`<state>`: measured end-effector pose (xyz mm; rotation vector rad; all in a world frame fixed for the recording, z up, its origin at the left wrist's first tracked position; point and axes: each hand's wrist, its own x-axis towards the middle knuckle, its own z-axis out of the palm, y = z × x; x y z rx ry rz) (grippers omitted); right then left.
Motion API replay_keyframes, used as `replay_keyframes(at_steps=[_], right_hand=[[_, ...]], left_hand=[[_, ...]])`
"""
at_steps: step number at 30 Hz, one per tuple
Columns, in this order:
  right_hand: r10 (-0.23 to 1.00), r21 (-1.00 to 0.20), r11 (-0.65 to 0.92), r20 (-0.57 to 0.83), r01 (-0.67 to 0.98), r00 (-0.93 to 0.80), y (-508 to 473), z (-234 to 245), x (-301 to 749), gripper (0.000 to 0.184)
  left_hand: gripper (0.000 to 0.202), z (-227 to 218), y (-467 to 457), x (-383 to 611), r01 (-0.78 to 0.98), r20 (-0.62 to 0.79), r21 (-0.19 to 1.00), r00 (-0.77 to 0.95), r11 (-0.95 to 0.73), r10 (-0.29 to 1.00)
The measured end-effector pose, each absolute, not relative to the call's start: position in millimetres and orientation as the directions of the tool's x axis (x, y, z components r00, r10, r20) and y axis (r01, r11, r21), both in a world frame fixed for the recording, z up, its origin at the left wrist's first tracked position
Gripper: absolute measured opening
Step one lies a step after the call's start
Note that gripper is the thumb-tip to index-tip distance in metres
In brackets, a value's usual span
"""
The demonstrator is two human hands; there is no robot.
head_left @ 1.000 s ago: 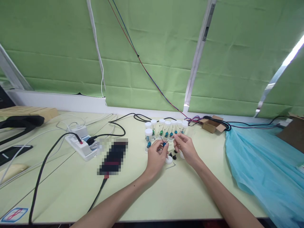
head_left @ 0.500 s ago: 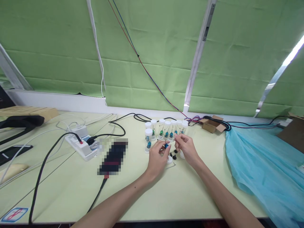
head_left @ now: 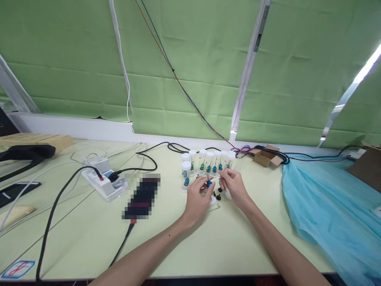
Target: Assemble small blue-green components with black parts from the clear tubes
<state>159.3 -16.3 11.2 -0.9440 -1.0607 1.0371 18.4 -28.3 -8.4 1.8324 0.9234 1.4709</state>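
The left hand (head_left: 197, 199) partly hides a blue piece (head_left: 209, 183); the thin item (head_left: 216, 178) in the right hand (head_left: 233, 186) is indistinct; a dark object (head_left: 142, 197) is pixelated.

green blinds (head_left: 190, 91) fill pretty much the whole back on my feed, with pale posts (head_left: 245, 75) between panels and bright light (head_left: 369, 62) through a slanted gap at right. under that i've got a white sill (head_left: 71, 126), then a pale yellow-green table (head_left: 238, 246) with a diagonal seam (head_left: 76, 209) on the left.
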Motion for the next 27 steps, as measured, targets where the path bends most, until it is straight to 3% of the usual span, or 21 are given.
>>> replay_keyframes(at_steps=[27], right_hand=[[0.964,-0.957,0.238,0.212,-0.169,0.158,-14.6,9.1,161.7,0.037]], left_hand=[[0.021,-9.1,-29.4,18.9,0.103,0.555,0.815,0.143,-0.570,0.820]])
